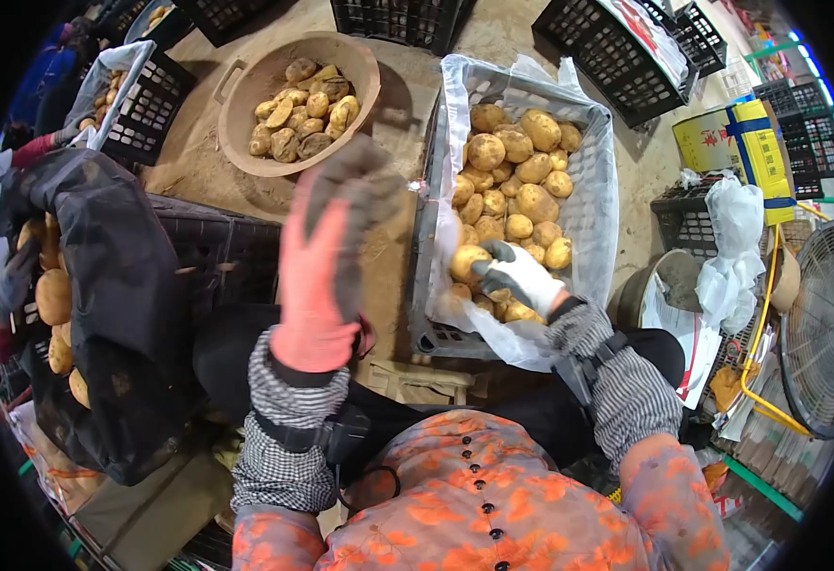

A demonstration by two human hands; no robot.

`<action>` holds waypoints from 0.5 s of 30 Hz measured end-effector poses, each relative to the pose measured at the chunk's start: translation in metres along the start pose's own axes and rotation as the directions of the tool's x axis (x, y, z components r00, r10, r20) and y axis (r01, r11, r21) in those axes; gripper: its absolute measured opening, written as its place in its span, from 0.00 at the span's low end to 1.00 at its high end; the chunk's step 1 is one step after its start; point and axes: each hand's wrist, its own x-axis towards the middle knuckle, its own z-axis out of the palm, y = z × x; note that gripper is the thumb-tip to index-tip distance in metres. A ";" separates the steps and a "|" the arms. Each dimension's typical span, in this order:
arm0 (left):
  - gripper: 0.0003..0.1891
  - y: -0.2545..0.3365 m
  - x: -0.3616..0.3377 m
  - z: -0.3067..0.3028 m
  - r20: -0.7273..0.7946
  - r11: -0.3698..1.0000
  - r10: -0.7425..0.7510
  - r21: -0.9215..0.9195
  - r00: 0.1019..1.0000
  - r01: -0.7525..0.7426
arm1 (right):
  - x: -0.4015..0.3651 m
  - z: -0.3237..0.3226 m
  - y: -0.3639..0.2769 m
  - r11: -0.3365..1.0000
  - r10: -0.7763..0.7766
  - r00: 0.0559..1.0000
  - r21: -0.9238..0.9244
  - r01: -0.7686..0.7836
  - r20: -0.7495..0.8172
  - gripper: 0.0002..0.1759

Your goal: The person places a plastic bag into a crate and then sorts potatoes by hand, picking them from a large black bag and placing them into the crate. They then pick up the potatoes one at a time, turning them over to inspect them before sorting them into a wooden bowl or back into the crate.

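Note:
My left hand point(326, 247), in a pink glove with grey fingers, is raised between the basin and the crate, its fingers smeared by motion. In the lined crate, my right hand point(521, 275), in a white glove with grey fingertips, has its thumb and fingers closed at the side of a potato point(468, 262). Many yellow-brown potatoes point(536, 203) fill the black plastic crate point(419, 228), which has a clear plastic liner point(593, 228). Ahead on the left, a round brown basin point(236, 128) contains darker, damaged-looking potatoes point(288, 143).
A black cloth point(117, 257) drapes beside more potatoes point(53, 297) at left, where another person's gloved hand point(15, 276) reaches in. Black crates point(617, 57) stand ahead. On the right are a yellow box point(712, 147), plastic bags point(733, 247) and a large fan point(816, 328).

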 end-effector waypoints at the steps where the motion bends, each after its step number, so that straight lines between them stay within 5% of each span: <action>1: 0.26 -0.017 -0.003 0.009 -0.053 0.995 -0.094 0.034 0.994 0.096 | -0.011 -0.005 -0.008 0.979 -0.018 1.000 0.204 0.015 0.013 0.29; 2: 0.28 -0.035 -0.006 0.012 0.005 0.985 -0.147 0.087 0.989 0.146 | -0.022 -0.011 -0.013 0.930 0.021 1.000 0.366 -0.018 -0.005 0.29; 3: 0.30 -0.050 -0.010 0.016 0.061 0.971 -0.201 0.144 0.978 0.191 | -0.038 -0.015 -0.033 0.973 -0.092 0.996 0.216 0.087 0.012 0.31; 5: 0.34 -0.067 -0.027 0.032 0.188 0.911 -0.237 0.383 0.953 0.151 | -0.068 -0.014 -0.063 0.918 -0.181 0.982 0.367 0.149 0.056 0.31; 7: 0.37 -0.071 -0.036 0.050 0.262 0.887 -0.461 0.163 0.848 0.432 | -0.078 -0.016 -0.060 0.958 -0.247 0.967 0.161 0.236 0.055 0.29; 9: 0.37 -0.081 -0.038 0.053 0.269 0.898 -0.440 0.112 0.857 0.426 | -0.084 -0.009 -0.055 0.921 -0.224 0.969 0.349 0.175 0.108 0.27; 10: 0.33 -0.091 -0.039 0.052 0.246 0.933 -0.356 0.139 0.901 0.331 | -0.083 -0.004 -0.051 0.919 -0.224 0.968 0.354 0.172 0.112 0.27; 11: 0.31 -0.097 -0.041 0.052 0.225 0.958 -0.269 0.168 0.936 0.235 | -0.081 0.003 -0.045 0.822 -0.251 0.955 0.555 0.125 0.157 0.27; 12: 0.31 -0.094 -0.039 0.052 0.221 0.955 -0.275 0.173 0.936 0.240 | -0.080 0.010 -0.041 0.684 -0.286 0.939 0.727 0.060 0.191 0.27; 13: 0.27 -0.085 -0.034 0.051 0.241 0.940 -0.310 0.219 0.920 0.260 | -0.084 0.016 -0.045 0.755 -0.398 0.880 0.637 0.153 0.260 0.28; 15: 0.26 -0.080 -0.024 0.047 0.268 0.921 -0.351 0.271 0.897 0.280 | -0.084 0.029 -0.036 0.569 -0.345 0.911 0.822 0.011 0.227 0.29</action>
